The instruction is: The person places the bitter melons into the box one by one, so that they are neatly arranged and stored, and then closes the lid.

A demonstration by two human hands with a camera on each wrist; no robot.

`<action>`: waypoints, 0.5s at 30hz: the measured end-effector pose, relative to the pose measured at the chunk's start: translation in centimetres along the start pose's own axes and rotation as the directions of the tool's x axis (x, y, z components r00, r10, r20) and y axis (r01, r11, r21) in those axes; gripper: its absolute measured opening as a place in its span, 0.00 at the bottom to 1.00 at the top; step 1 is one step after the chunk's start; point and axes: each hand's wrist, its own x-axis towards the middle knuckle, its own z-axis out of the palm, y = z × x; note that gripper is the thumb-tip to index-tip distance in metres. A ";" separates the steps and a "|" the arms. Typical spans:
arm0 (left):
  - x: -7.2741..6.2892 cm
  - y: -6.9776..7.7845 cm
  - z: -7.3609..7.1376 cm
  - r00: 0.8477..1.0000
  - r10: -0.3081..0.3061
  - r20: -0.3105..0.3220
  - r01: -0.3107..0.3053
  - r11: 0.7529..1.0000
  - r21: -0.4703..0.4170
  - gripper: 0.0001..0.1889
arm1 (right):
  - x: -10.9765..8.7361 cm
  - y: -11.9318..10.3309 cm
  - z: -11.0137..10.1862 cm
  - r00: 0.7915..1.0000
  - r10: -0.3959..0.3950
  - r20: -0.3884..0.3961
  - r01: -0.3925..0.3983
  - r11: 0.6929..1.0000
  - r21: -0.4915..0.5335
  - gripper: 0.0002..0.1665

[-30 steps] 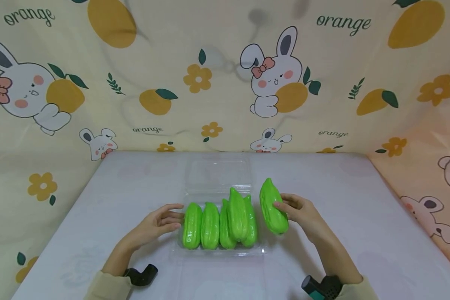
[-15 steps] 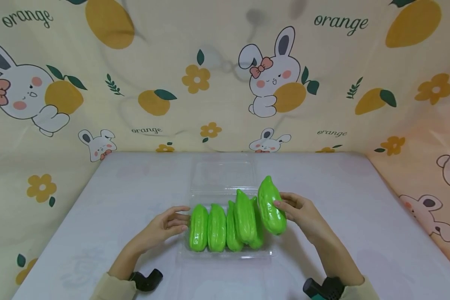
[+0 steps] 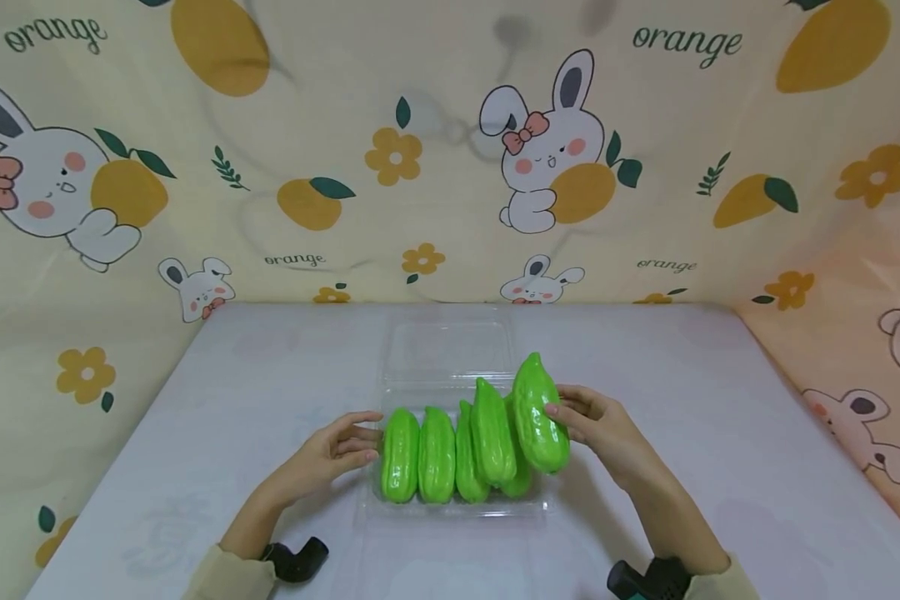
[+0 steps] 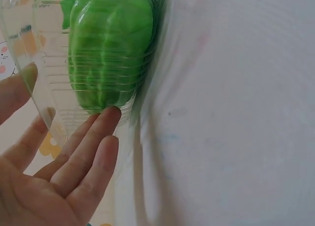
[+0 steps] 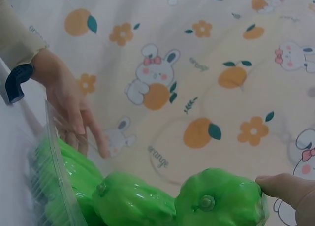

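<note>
My right hand (image 3: 596, 425) pinches a glossy bright green gourd (image 3: 542, 417) with a pointed tip, thumb on its near side. It stands upright over the right end of a clear plastic clamshell box (image 3: 457, 510), overlapping a gourd there. Several similar gourds (image 3: 401, 457) lie side by side in the box, with one gourd (image 3: 493, 433) on top of the others at the right. My left hand (image 3: 337, 446) is at the box's left wall. In the left wrist view, that hand's extended fingers (image 4: 101, 137) touch the ribbed clear plastic just beneath a gourd (image 4: 110, 48).
The box's transparent lid (image 3: 450, 346) lies folded open toward the back. Another clear flap (image 3: 442, 554) spreads toward the front edge of the white table (image 3: 195, 450). A curtain (image 3: 435, 208) printed with rabbits and oranges encloses the back and sides.
The box with its gourds has shifted right, the left hand moving along with it. The held gourd has moved slightly left, from beside the box to over its right end.
</note>
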 end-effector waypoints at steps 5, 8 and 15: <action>0.0 0.1 0.1 1.000 -0.009 -0.003 0.009 1.000 -0.002 0.32 | -0.2 0.0 0.2 1.000 -0.005 0.008 0.005 1.000 0.014 0.34; 0.0 0.2 0.1 1.000 -0.013 -0.003 0.013 1.000 -0.004 0.33 | -0.3 0.0 0.2 0.999 -0.024 0.024 0.023 0.999 0.022 0.34; -0.1 0.4 0.0 1.000 -0.004 -0.001 0.004 1.000 0.002 0.33 | -0.4 -0.6 0.6 0.997 -0.054 0.055 0.053 0.998 0.025 0.33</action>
